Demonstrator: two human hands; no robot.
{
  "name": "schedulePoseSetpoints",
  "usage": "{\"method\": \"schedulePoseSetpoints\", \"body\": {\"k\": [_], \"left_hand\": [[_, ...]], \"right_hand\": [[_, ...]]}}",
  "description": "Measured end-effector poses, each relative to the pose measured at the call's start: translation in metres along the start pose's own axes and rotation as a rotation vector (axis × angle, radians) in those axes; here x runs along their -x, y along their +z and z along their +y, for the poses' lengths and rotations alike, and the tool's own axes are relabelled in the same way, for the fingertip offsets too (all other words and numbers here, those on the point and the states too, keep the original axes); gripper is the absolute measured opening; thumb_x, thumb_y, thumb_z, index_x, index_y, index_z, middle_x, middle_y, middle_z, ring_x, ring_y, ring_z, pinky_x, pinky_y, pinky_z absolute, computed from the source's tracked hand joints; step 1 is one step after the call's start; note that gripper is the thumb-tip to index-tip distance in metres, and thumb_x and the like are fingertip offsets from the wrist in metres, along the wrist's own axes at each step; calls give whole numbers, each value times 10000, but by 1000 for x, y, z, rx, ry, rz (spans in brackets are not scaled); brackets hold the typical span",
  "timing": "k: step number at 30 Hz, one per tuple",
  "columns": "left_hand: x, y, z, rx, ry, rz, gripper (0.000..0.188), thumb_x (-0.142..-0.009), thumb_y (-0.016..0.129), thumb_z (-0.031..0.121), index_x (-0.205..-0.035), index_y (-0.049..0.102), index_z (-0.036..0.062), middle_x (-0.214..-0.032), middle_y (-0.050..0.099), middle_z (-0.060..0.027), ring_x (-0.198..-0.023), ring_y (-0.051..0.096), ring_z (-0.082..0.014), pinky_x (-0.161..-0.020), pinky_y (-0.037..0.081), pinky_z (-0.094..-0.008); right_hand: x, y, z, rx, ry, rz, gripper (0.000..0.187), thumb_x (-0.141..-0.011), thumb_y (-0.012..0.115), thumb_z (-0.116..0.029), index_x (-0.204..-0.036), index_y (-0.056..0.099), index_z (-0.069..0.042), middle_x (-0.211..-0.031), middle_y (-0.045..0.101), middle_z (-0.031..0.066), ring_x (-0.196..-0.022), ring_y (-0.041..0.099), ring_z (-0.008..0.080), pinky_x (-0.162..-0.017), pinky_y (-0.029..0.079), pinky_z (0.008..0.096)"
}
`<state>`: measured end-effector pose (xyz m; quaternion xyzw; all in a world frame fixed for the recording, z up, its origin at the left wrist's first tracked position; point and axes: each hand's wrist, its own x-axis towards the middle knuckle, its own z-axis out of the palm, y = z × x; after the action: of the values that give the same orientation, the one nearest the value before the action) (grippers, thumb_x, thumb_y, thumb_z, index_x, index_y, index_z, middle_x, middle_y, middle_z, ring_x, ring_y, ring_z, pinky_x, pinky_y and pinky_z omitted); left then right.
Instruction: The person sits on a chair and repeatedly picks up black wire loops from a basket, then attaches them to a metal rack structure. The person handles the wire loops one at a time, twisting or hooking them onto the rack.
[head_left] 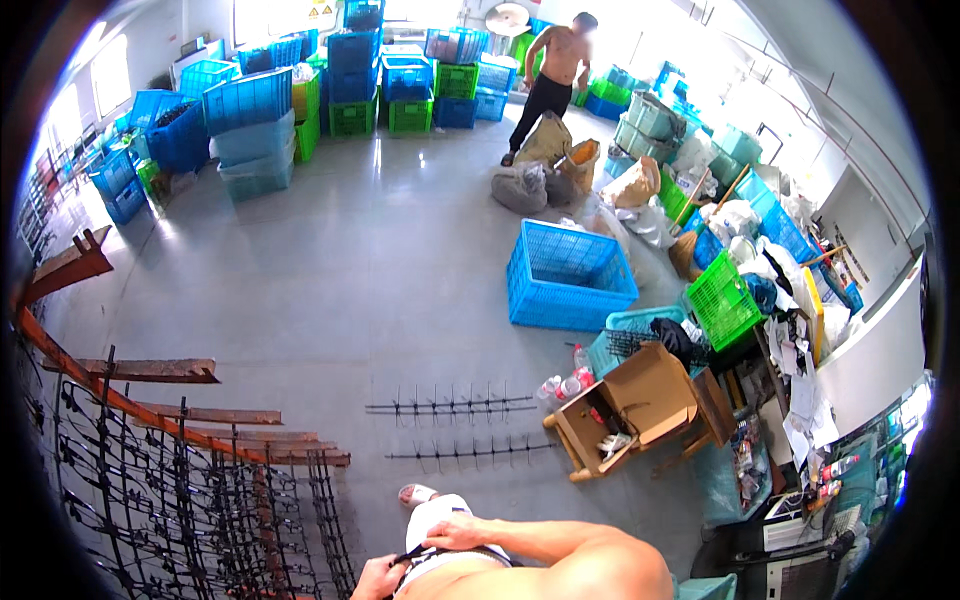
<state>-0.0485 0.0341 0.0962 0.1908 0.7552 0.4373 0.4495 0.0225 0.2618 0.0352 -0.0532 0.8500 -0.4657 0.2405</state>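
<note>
The fingers of my left hand [376, 578] and right hand [455, 532] are closed on one thin black strap [409, 556], at the top edge of my white cloth shorts [430, 513]. Two long black spiked bars [450, 406] lie on the smooth grey floor [380, 250], open room beyond.

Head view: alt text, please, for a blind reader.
A person's left hand and right hand hold a dark strip at their white shorts' waist. Two black spiked rods lie on the floor between a rust-brown frame and an open cardboard box; another person stands beyond, by sacks and plastic crates.
</note>
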Motion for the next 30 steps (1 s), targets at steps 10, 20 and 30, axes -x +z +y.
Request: {"method": "schedulePoseSetpoints", "body": {"k": [10,20,30], "left_hand": [[-16,19,-54,12,-36,120,292,-815,645,198,-1086,644,90,-764,659,-184,-682,654,-199,-652,503,-308],[-12,45,-40,124,112,18,243,-860,502,90,-1051,632,15,-957,660,-200,-888,634,-286,-802,487,-345],[-13,96,-75,155,45,-122,289,-866,543,265,-1093,638,115,-957,661,-134,-900,617,-281,-804,475,-370]], "right_hand": [[-12,10,2,-6,-15,-99,346,-908,486,-358,-905,653,-56,-836,639,188,-791,608,360,-722,469,422],[-25,19,11,332,-153,-398,259,-843,519,-255,-893,579,-8,-773,622,209,-686,616,361,-607,485,457],[-30,12,70,267,-334,-1207,286,-896,458,-229,-987,588,9,-946,621,219,-894,574,360,-804,427,442]]}}
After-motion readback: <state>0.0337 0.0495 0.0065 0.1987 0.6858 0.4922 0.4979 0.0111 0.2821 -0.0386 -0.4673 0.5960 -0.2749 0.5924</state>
